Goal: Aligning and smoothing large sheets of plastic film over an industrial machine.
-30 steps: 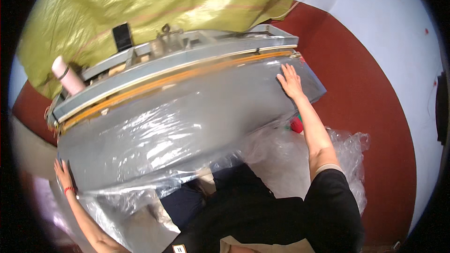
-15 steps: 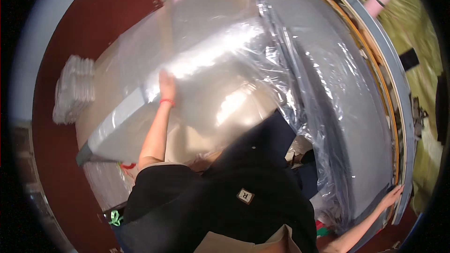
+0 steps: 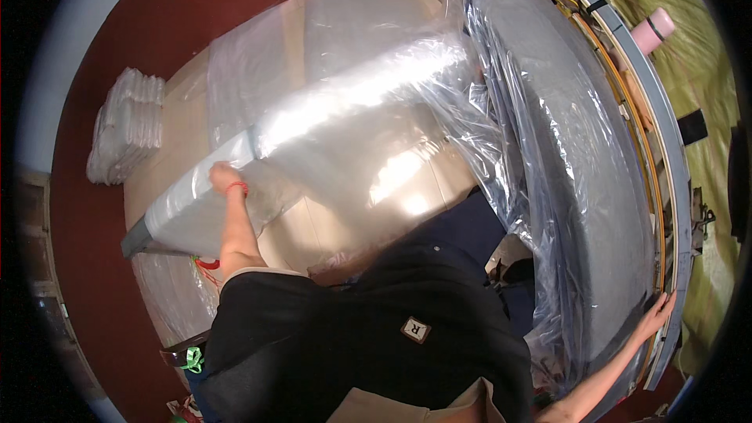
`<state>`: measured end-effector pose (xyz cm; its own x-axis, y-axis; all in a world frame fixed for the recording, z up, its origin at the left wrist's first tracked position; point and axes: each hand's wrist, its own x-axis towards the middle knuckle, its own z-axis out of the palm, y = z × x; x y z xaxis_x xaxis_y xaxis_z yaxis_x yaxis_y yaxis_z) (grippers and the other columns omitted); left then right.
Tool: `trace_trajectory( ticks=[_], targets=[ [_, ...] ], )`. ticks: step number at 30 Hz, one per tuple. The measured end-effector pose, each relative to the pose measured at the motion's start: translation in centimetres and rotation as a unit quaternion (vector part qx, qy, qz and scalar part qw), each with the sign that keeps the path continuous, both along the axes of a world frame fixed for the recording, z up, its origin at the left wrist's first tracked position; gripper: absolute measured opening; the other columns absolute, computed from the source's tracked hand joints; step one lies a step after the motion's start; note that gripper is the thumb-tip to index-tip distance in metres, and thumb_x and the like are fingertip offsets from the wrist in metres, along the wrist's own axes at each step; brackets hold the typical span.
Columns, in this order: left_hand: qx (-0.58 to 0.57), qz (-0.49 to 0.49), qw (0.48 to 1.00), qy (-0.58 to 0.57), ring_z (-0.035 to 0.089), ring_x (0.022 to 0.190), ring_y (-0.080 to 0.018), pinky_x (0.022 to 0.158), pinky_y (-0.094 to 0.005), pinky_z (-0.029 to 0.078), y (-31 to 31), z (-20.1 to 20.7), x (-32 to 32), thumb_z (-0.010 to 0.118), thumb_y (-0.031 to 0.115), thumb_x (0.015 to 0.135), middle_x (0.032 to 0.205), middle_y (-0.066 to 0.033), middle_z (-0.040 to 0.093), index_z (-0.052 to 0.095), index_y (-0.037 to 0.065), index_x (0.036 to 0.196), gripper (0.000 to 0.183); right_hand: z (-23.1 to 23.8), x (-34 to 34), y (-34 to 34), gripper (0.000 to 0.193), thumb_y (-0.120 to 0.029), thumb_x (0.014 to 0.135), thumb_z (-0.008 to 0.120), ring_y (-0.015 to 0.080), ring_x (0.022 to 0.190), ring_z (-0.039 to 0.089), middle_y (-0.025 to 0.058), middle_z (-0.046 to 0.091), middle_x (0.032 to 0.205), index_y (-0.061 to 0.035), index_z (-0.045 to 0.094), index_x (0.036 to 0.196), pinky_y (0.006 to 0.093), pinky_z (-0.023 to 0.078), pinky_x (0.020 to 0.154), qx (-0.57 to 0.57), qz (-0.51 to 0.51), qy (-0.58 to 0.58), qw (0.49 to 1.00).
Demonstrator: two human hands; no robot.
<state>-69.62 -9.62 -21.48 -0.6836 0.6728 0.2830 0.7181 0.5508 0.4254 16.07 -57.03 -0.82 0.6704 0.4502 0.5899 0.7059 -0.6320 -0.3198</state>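
Note:
My left hand (image 3: 225, 177), with a red band at the wrist, is closed at the upper edge of a long pale-grey padded panel (image 3: 184, 196), its fingers curled on the clear plastic film (image 3: 329, 102) that covers it. Film spreads from there across the cream surface beneath. Far to the right, my right hand (image 3: 655, 316) has its fingers stretched out and lies against a long curved-looking rail (image 3: 675, 188) edged with an orange strip. Between my hands rests a big grey padded panel (image 3: 580, 133) under loose, crumpled clear plastic.
A stack of folded clear plastic (image 3: 125, 129) stands at the left. Beyond the rail, a pink cylinder (image 3: 652, 30) and a black rectangle (image 3: 692, 127) rest on yellow-green sheeting (image 3: 709, 266). A green ribbon (image 3: 193, 359) hangs at lower left; the floor (image 3: 86, 282) is dark red.
My left hand has moved left and nearer, from lying flat on the film to curled at the grey panel's edge. My right hand has slid slightly up the rail, its fingers straightening.

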Motion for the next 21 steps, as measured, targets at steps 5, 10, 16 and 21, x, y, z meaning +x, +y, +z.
trace_trajectory(
  ticks=[5,10,16,21],
  targets=[
    [0.203,0.317,0.914,-0.147,0.057,0.086,-0.0226,0.072,-0.0352,0.044,1.2,5.8,0.3,0.043,0.007,0.078,0.092,-0.0103,0.06,0.058,0.005,0.085,0.016,-0.6,2.0,-6.7,0.039,-0.024,0.089,0.043,0.0241,0.108,0.044,0.0147,0.044,0.121,0.0019,0.042,0.119,0.0302,0.034,0.091,-0.022,-0.054,-0.017,0.998],
    [0.228,-0.198,0.853,-0.426,0.051,0.075,-0.0109,0.065,-0.0237,0.042,7.0,9.8,7.1,0.048,0.015,0.083,0.085,-0.0022,0.054,0.054,0.003,0.095,0.018,-0.1,0.4,-2.8,0.035,-0.021,0.09,0.042,0.0188,0.101,0.05,0.0113,0.051,0.113,0.0023,0.045,0.116,0.0279,0.038,0.087,0.07,-0.001,0.129,0.989],
    [0.014,-0.666,0.595,-0.449,0.049,0.066,-0.008,0.061,-0.0216,0.04,0.9,26.4,38.1,0.051,0.012,0.083,0.076,-0.0014,0.053,0.052,0.003,0.085,0.009,2.9,-12.8,15.1,0.021,-0.013,0.083,0.051,0.0142,0.084,0.057,0.0068,0.06,0.092,-0.0004,0.058,0.099,0.0247,0.043,0.074,0.089,0.19,0.304,0.929],
    [0.098,-0.856,0.456,-0.222,0.047,0.071,-0.0064,0.06,-0.0183,0.038,-6.4,32.3,49.1,0.049,0.008,0.084,0.079,-0.0011,0.052,0.05,0.002,0.082,0.006,6.0,-22.4,24.8,0.055,-0.001,0.072,0.061,0.0181,0.099,0.052,0.0137,0.053,0.109,-0.003,0.038,0.122,0.0272,0.046,0.075,0.223,0.489,0.451,0.713]
  ],
)
